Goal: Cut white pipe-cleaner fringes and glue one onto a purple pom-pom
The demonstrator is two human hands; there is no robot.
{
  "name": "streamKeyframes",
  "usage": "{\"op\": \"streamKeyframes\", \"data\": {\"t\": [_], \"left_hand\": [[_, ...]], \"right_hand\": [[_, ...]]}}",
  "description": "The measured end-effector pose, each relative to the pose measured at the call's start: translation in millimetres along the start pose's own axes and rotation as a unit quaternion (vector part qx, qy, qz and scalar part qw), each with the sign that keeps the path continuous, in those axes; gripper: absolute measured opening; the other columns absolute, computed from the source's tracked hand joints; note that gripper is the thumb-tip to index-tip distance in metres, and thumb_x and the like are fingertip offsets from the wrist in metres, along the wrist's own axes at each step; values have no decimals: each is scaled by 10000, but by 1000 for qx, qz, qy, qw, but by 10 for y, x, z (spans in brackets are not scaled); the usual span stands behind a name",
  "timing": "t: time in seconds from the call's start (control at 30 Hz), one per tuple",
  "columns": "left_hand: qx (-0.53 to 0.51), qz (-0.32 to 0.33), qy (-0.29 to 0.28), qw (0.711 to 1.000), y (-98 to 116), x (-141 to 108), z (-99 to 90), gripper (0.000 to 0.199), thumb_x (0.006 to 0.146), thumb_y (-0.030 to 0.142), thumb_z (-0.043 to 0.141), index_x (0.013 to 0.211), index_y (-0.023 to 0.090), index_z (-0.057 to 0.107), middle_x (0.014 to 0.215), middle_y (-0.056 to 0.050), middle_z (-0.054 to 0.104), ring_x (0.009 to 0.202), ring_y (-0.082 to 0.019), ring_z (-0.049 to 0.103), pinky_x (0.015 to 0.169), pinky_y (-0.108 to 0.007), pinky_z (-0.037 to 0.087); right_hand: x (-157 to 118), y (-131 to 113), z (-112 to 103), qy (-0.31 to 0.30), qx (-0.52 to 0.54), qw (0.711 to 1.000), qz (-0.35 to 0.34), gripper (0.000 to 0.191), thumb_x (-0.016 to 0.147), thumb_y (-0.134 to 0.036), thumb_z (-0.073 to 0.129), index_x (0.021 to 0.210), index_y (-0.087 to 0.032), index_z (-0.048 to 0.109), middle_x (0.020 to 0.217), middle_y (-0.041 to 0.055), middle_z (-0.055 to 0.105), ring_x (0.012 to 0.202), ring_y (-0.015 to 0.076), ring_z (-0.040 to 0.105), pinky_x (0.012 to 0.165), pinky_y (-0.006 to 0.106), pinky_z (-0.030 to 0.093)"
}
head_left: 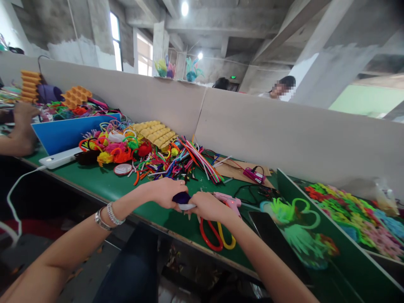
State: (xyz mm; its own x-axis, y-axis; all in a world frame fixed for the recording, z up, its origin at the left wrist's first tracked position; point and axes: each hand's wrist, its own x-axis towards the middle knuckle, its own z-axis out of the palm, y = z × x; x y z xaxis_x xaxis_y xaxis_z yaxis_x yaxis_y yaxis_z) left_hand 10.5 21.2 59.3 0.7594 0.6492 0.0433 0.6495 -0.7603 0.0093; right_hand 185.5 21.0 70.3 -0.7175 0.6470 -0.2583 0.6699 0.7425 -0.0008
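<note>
Near the front edge of the green table, my left hand is closed on a small dark purple and white piece. My right hand grips the same piece from the other side, its fingers close to the left ones. Part of the piece is hidden by the fingers. Scissors with red and yellow handles lie just below my right hand. Behind that hand rests a pink glue gun. A pile of coloured pipe cleaners spreads beyond my hands.
A dark phone and green fuzzy crafts are at the right, beside a green divider. At the left are a white power strip, a blue board and another person's arm. A person is beyond the partition.
</note>
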Motion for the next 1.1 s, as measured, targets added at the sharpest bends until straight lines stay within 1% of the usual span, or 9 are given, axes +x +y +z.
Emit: {"op": "streamKeyframes", "data": {"t": [0.13, 0.27, 0.37, 0.43, 0.53, 0.67, 0.9, 1.0, 1.1], "left_hand": [[7, 20, -8, 1000, 24, 10, -42, 364, 639, 327, 588, 967, 209, 481, 908, -36, 538, 715, -175, 562, 574, -247, 396], [11, 45, -5, 999, 54, -9, -89, 368, 634, 286, 597, 973, 202, 484, 903, -38, 537, 710, -174, 555, 577, -251, 394], [11, 35, 4, 999, 42, -32, -74, 372, 648, 278, 586, 996, 213, 474, 932, -38, 531, 719, -172, 558, 590, -255, 400], [12, 11, 8, 1000, 11, -44, -35, 387, 650, 297, 585, 1011, 225, 464, 959, -38, 525, 737, -176, 564, 604, -258, 407], [25, -23, 10, 999, -44, -50, 41, 433, 639, 345, 594, 1031, 227, 451, 982, -48, 518, 751, -198, 576, 610, -277, 419], [33, -43, 5, 999, -66, -34, 111, 483, 620, 386, 606, 1046, 227, 443, 1003, -58, 512, 743, -213, 588, 597, -288, 431], [41, -56, -27, 997, 11, 19, 105, 482, 606, 385, 610, 1024, 195, 465, 992, -85, 526, 726, -225, 598, 593, -296, 441], [40, -57, -33, 997, 26, 21, 85, 490, 601, 383, 614, 1026, 188, 468, 972, -89, 531, 723, -231, 597, 593, -302, 438], [41, -50, -23, 998, 22, 0, 60, 470, 617, 366, 599, 1030, 183, 466, 970, -93, 528, 716, -231, 593, 582, -301, 428]], "right_hand": [[1, -29, -39, -7, -70, 997, -34, 203, 760, -194, 467, 729, -139, 660, 732, 88, 661, 642, 160, 587, 526, 218, 316], [45, -54, 76, -4, -82, 996, -46, 203, 745, -140, 452, 761, -147, 654, 771, 90, 661, 684, 165, 592, 559, 220, 336], [45, -60, 157, 31, -86, 995, -34, 209, 743, -135, 441, 782, -150, 645, 775, 90, 656, 693, 166, 593, 591, 223, 345], [17, -42, 152, 48, -54, 997, -24, 196, 753, -228, 466, 810, -157, 640, 789, 83, 652, 702, 167, 590, 597, 222, 348], [-33, 16, 75, 33, 43, 998, -32, 316, 723, -421, 506, 896, -186, 627, 838, 54, 646, 728, 161, 580, 609, 213, 354], [-51, 57, 0, 16, 109, 994, -27, 353, 725, -435, 501, 962, -199, 613, 869, 40, 647, 747, 152, 573, 652, 214, 359], [-9, -67, 22, 15, 4, 1000, -2, 244, 751, -307, 478, 863, -162, 639, 804, 75, 654, 690, 169, 585, 573, 219, 348], [-24, -110, -28, 11, -43, 999, -2, 253, 745, -328, 501, 855, -143, 633, 779, 89, 648, 688, 183, 588, 547, 216, 334], [-63, -107, -116, -11, -28, 999, -25, 298, 789, -363, 442, 827, -136, 632, 735, 74, 637, 616, 148, 566, 508, 207, 305]]}}
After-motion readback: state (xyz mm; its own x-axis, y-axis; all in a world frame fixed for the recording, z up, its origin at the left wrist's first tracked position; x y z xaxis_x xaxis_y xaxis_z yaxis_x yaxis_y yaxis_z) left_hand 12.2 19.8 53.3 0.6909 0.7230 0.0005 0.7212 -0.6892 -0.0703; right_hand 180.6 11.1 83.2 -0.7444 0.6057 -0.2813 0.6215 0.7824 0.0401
